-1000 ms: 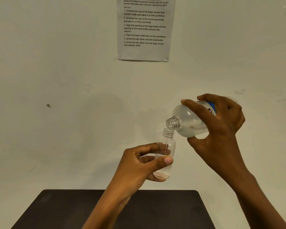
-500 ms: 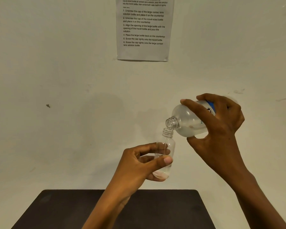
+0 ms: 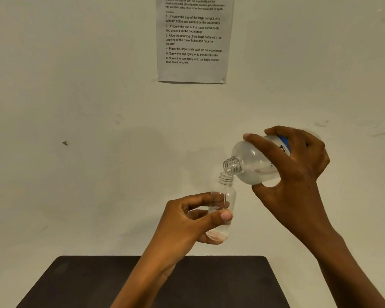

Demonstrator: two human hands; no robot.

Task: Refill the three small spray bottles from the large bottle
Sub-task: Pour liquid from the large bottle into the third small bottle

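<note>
- A printed instruction sheet hangs at the upper centre of the frame on a pale, scuffed wall. A small dark mark sits on the wall at mid left.
- A dark counter fills the lower centre, and both forearms cross in front of it.
- The small spray bottle, capless and nearly upright, is held at the centre of the frame above the counter. The left hand has it in a pinching grip, thumb in front and fingers curled behind its lower body.
- The large bottle, at centre right, is tipped with its open neck pointing down and left, right at the small bottle's mouth. Whether the two rims touch cannot be told.
- The right hand wraps its grip around the large bottle, fingers over the top and thumb underneath.
- That hand hides the rear of the large bottle and most of its blue label, whose dark lettering is unreadable.
- The left thumb covers part of the small bottle's middle.
- The frame cuts off the sheet's top and the counter's near edge.
- Both bottles are clear plastic with ribbed screw threads.
- The large bottle is round-shouldered and cloudy.
- The small bottle is a slim cylinder with a thin line of liquid showing inside.
- The counter is matte with rounded corners.
</note>
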